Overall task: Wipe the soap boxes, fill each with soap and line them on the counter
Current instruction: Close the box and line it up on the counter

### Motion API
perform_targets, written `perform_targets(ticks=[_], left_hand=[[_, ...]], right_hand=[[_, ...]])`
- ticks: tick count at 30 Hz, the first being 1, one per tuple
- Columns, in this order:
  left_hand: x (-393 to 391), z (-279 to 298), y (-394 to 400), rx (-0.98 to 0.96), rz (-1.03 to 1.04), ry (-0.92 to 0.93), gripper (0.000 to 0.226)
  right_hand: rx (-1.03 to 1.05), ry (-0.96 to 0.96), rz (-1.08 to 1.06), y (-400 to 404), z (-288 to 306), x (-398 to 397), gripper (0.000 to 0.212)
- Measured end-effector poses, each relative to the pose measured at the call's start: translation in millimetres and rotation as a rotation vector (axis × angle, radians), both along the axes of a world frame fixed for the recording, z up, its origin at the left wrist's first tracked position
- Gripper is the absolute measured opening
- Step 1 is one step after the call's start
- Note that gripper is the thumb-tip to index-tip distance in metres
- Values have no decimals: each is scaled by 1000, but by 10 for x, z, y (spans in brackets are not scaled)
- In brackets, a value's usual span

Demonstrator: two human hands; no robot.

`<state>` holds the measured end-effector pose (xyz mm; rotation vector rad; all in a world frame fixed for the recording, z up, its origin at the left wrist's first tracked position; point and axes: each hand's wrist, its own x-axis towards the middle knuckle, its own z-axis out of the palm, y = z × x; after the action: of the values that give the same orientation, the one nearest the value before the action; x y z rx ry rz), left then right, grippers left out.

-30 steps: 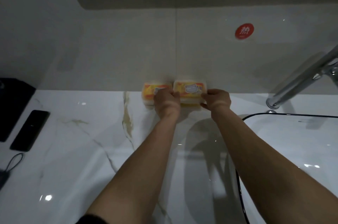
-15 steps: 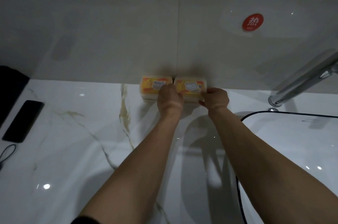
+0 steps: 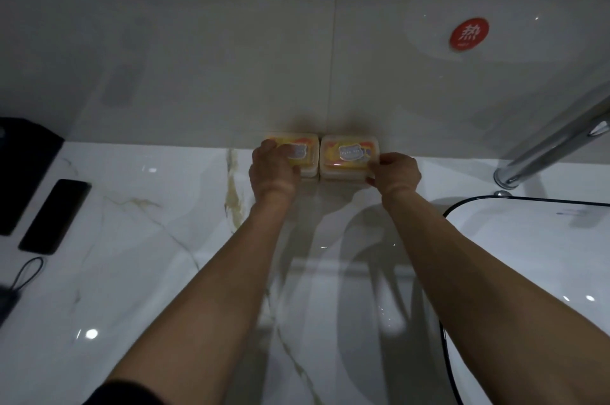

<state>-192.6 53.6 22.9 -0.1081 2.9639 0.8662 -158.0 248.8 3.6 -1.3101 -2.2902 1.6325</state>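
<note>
Two clear soap boxes with yellow-orange soap inside stand side by side against the back wall on the white marble counter (image 3: 165,272). My left hand (image 3: 272,168) lies over the left soap box (image 3: 302,148), fingers curled on its lid and left side. My right hand (image 3: 394,170) grips the front right corner of the right soap box (image 3: 346,153). The boxes nearly touch, with a thin gap between them.
A chrome faucet (image 3: 554,147) slopes in from the right above a black-rimmed sink (image 3: 495,200). A black phone (image 3: 54,216) and a dark case lie at the counter's left edge, with a looped cord (image 3: 28,274) below. A red round sticker (image 3: 468,33) marks the wall.
Both boxes have been pushed back against the wall. My left hand has shifted from the gap between the boxes onto the left box. My right hand stays on the right box.
</note>
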Motion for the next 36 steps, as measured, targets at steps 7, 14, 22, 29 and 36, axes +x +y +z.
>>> perform_targets(ticks=[7, 14, 22, 29, 36], left_hand=[[-51, -106, -31, 59, -8, -36, 39], [-12, 99, -17, -155, -159, -127, 48], [343, 684, 87, -217, -200, 131, 52], [899, 1391, 301, -156, -270, 359, 57], [1645, 1940, 314, 56, -357, 454, 58]], right_hand=[[44, -8, 9, 10, -38, -14, 30], [138, -107, 124, -7, 189, 26, 35], [345, 143, 220, -62, 917, 504, 46], [529, 296, 252, -65, 1767, 1222, 52], [645, 390, 56, -284, 2265, 2132, 52]])
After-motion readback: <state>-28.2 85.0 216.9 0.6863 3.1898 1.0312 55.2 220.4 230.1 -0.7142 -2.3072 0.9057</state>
